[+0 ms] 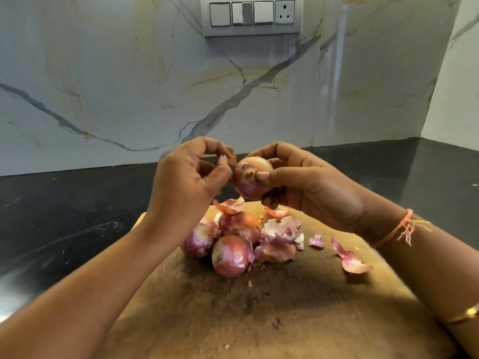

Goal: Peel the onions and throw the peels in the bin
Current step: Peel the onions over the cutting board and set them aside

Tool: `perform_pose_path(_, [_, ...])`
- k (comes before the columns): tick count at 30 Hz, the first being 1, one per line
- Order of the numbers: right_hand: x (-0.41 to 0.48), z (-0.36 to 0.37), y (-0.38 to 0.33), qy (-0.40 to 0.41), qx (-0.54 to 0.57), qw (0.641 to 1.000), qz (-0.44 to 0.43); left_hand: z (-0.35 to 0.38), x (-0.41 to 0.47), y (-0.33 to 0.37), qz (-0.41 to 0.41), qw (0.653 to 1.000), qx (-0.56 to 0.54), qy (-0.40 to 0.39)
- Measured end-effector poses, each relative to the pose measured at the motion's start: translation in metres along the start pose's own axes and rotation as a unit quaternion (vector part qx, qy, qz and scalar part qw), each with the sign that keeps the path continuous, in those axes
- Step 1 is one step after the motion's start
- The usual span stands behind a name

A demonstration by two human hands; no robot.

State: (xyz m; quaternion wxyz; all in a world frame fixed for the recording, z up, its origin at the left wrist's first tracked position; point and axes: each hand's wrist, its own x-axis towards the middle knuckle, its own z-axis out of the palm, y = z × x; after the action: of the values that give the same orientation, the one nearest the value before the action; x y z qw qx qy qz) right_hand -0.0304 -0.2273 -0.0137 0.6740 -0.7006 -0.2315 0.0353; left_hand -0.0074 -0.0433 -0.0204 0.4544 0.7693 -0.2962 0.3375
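"Four onions in all?" the first asked.

"Yes. The right hand point(305, 187) gripped the held onion point(252, 178) in the air above the wooden chopping board point(298, 320), fingers curled round it and thumb pressed beside its root end."

"And the other hand?"

"The left hand point(186, 182) pinched a small peel scrap point(232, 159) between thumb and fingertips, just beside that onion. Whether the scrap was still attached could not be told."

"The rest?"

"On the board, touching in a cluster: the left onion point(198, 242), the back onion point(239, 225) and the front onion point(229, 255). A peel heap point(281, 234) lay against them on the right, and a curled peel point(351, 259) lay apart, nearer the right forearm. The board sat on a black countertop point(64, 216) below a marble backsplash point(129, 86)."
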Motion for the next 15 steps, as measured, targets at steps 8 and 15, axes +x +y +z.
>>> perform_pose_path(8, [-0.0001,-0.0066,-0.0015,0.014,0.011,1.0,-0.01,0.0006,-0.0021,-0.0011,-0.086,0.994,-0.025,-0.069])
perform_pose_path(15, [-0.002,-0.0048,-0.0025,0.013,-0.04,0.999,-0.008,-0.0006,-0.005,0.0015,-0.076,0.984,-0.083,-0.138])
